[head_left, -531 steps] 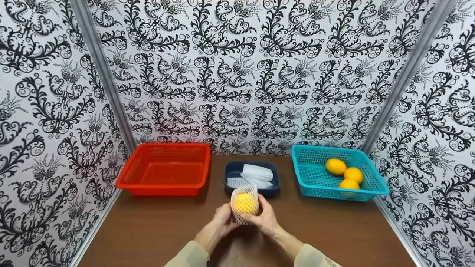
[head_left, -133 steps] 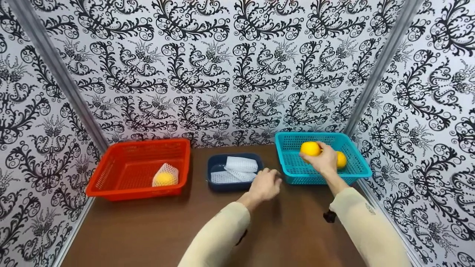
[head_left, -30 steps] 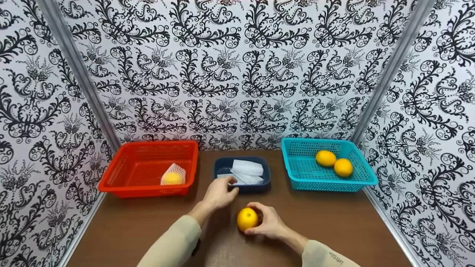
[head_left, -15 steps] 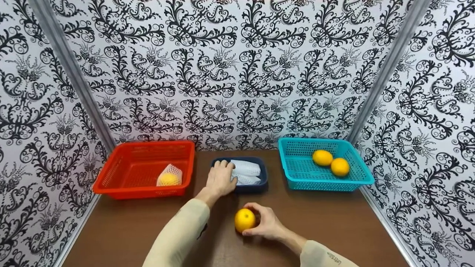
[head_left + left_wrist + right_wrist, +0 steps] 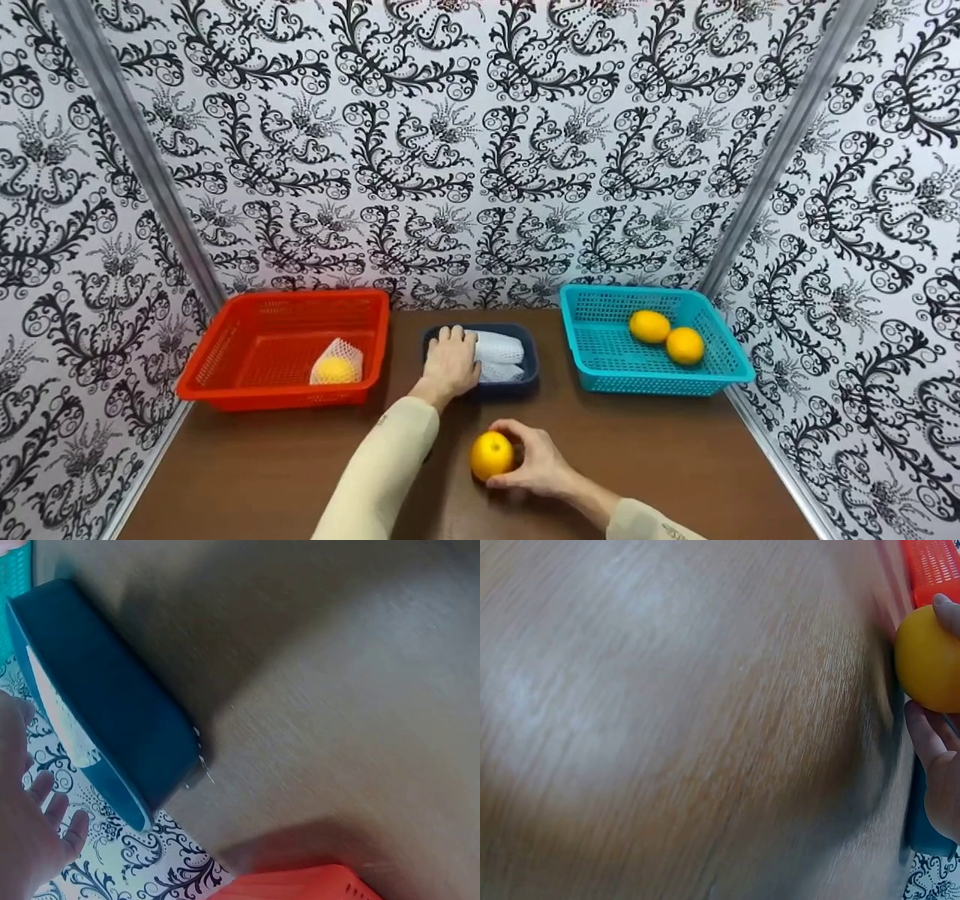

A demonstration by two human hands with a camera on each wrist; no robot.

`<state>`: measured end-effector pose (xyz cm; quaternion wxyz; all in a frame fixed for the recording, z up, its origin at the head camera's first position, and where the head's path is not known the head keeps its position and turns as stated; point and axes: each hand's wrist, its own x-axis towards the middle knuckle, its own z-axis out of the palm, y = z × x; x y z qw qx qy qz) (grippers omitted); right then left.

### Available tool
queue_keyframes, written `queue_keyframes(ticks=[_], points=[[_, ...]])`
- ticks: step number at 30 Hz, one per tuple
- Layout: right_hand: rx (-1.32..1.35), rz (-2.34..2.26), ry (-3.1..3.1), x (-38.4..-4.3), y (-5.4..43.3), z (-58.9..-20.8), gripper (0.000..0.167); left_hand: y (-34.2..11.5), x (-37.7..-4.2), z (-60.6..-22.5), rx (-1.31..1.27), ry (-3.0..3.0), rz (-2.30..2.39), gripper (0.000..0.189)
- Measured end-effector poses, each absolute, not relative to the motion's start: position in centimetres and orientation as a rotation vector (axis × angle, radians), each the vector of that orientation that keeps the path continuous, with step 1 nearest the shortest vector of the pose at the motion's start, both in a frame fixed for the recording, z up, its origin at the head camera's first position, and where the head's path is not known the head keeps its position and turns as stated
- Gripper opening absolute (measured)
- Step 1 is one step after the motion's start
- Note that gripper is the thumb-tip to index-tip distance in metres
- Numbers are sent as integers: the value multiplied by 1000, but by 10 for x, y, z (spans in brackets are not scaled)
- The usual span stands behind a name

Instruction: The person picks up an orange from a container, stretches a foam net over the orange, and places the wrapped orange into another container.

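Observation:
My right hand grips an orange at the front middle of the table; thumb and fingers curve round its right side, and in the right wrist view the orange shows at the right edge. My left hand reaches over the left part of a small dark blue bin. White foam net sleeves lie in that bin, partly hidden by the hand. In the left wrist view the left hand has its fingers spread and loosely bent near the bin's opening, with nothing seen in them.
A red basket at the left holds one orange in a foam net. At the right stands a turquoise basket with two bare oranges. Patterned walls close off the back and sides of the brown table.
Seconds ago the right hand lifted this orange from the turquoise basket; the netted orange came into the red basket earlier. In the last second the left hand moved forward over the blue bin.

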<state>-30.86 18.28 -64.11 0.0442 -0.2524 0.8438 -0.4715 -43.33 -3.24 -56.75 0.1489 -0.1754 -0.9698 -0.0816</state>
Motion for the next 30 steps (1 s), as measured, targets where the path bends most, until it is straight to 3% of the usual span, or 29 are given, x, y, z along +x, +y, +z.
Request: queue_keyframes(ticks=[24, 30], points=[[-858, -1597, 2425, -308, 185, -645, 76, -7, -469, -592, -517, -2848, -113, 47], [-816, -1594, 2408, -309, 184, -641, 76, -10, -472, -594, -499, -2854, -132, 34]])
